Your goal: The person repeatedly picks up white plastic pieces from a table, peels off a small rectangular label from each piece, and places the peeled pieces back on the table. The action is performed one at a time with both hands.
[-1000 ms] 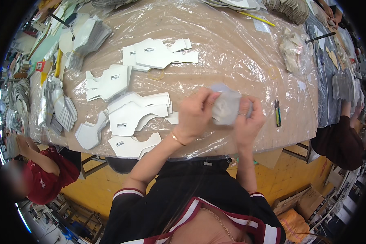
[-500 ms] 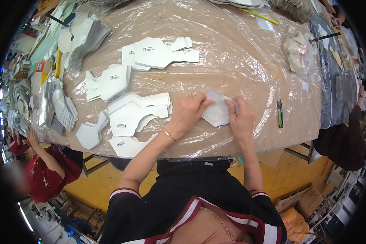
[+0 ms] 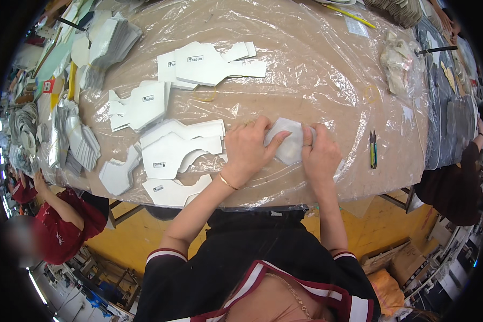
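Note:
Between my hands, a small stack of pale grey, many-sided cut pieces (image 3: 288, 144) is held just over the plastic-covered table. My left hand (image 3: 251, 146) grips its left edge, thumb lying across the top face. On the opposite edge, my right hand (image 3: 320, 152) closes with its thumb on top; the fingers underneath are partly hidden. To the left lie white cut pieces with printed marks (image 3: 203, 65), some overlapping in piles. Nearer my left forearm is another white pile (image 3: 163, 155). Small thread snips (image 3: 373, 150) with green and dark handles rest right of my right hand.
Clear plastic sheeting covers the brown table (image 3: 306, 70). Bundled stacks of grey pieces (image 3: 110, 45) stand at the far left. A clear bag (image 3: 400, 67) lies at the right, and a yellow pencil-like stick (image 3: 350, 16) at the back. Another person's arm (image 3: 59, 204) reaches in at left.
My hands have shifted their hold on the grey stack; the left thumb now lies further across its face, and the right fingers have moved slightly rightward. The view has tilted a little.

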Motion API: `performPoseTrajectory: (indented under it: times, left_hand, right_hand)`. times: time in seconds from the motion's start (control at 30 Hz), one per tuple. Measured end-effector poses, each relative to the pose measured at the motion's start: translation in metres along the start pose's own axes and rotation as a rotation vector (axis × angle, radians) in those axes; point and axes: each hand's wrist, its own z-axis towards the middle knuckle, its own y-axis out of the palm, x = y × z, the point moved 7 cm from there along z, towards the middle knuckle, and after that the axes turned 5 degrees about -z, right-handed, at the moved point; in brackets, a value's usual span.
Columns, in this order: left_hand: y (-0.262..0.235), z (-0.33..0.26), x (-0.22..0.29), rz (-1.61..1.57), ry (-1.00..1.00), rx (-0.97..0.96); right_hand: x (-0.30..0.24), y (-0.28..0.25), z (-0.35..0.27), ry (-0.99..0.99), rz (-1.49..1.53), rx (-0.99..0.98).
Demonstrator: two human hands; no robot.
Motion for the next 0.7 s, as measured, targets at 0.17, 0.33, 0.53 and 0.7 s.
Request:
performPoseTrajectory:
  times: [0.17, 0.33, 0.53, 0.7]
  left_hand:
    - [0.002, -0.004, 0.002, 0.178, 0.009, -0.002]
    - [0.003, -0.009, 0.007, 0.197, 0.068, 0.072]
    - [0.009, -0.014, 0.018, 0.153, 0.093, 0.092]
    - [0.008, -0.016, 0.005, 0.074, -0.004, 0.076]
  right_hand:
    - [-0.004, -0.007, 0.002, -0.05, -0.057, 0.107]
    - [-0.005, -0.002, 0.004, -0.087, -0.114, 0.082]
    - [-0.014, -0.013, 0.004, -0.129, -0.221, 0.084]
    - [-0.033, -0.016, -0.003, -0.104, -0.041, 0.096]
